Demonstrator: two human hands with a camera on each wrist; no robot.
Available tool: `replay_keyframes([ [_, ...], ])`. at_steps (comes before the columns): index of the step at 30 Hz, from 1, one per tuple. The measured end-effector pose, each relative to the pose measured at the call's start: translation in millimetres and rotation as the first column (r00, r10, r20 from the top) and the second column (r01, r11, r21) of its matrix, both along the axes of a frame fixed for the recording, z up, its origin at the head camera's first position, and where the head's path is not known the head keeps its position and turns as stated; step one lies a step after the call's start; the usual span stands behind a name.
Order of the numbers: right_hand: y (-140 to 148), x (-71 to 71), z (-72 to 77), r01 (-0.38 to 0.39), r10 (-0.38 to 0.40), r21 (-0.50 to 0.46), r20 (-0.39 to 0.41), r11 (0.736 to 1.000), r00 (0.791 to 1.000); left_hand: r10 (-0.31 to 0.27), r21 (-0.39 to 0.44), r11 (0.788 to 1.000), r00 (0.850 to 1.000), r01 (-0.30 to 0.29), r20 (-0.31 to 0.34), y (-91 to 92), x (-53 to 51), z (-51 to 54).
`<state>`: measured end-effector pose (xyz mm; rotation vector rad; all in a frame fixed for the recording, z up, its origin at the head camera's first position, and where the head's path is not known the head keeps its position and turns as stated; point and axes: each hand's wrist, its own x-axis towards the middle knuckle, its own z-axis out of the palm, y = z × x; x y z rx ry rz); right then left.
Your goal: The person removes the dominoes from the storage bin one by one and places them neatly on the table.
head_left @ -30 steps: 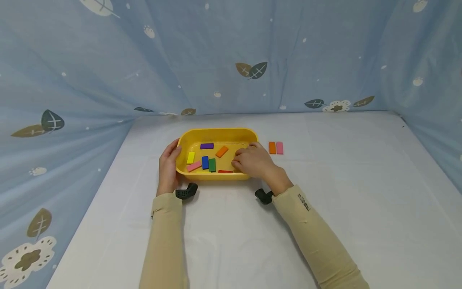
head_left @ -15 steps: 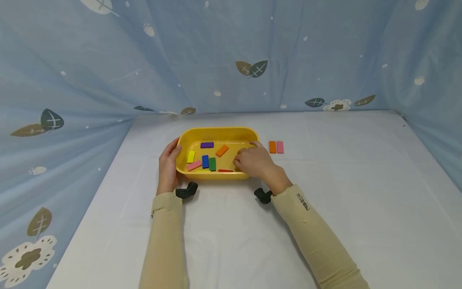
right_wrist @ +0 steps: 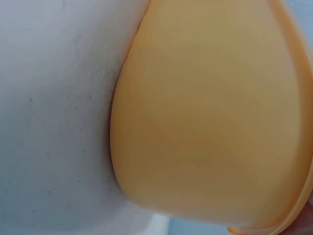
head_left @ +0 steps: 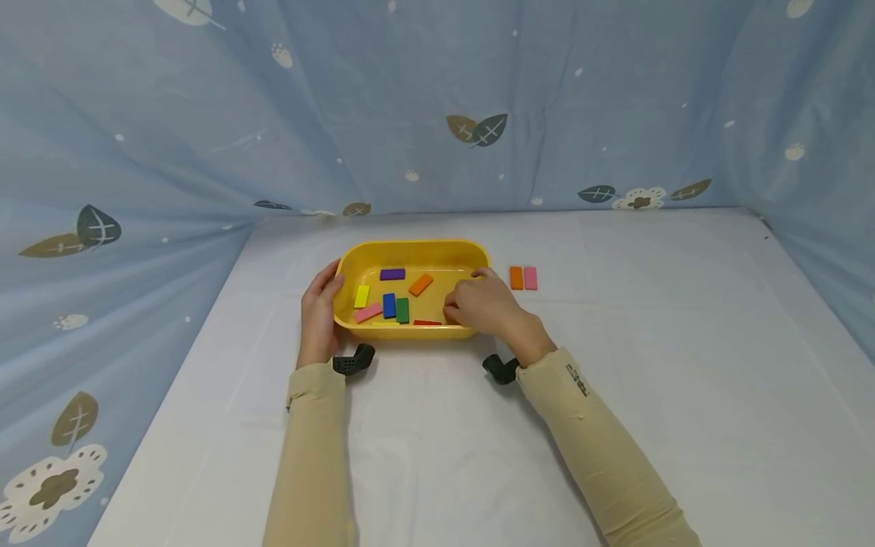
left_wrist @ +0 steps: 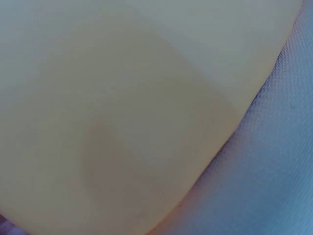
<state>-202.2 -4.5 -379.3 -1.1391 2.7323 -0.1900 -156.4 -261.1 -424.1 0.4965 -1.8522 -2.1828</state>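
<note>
Left hand [head_left: 317,317] grips left edge of yellow tray [head_left: 410,333]; right hand [head_left: 485,305] dips into right end, grasp hidden, cannot tell. Tray, holding coloured blocks [head_left: 389,305], sits near desk [head_left: 437,448] back edge.

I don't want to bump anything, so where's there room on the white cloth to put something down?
The white cloth is bare right of the pink rectangular block outside the yellow plastic tray, and between the two beige fabric sleeves. Inside is crowded: coloured blocks left and middle, right hand at the right.
</note>
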Motion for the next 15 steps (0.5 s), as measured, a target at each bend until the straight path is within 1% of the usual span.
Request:
replay_keyframes([
  [9,1.2,-4.5,-0.1,0.018,-0.016,-0.032,0.073,0.999,0.997,0.0,-0.017,1.0,1.0,0.0,-0.001,-0.5,-0.3,-1.4],
  [15,4.7,-6.9,-0.5,0.022,-0.004,-0.128,0.14,0.992,0.99,-0.001,-0.005,1.0,1.0,0.001,-0.006,-0.4,-0.9,-0.4],
])
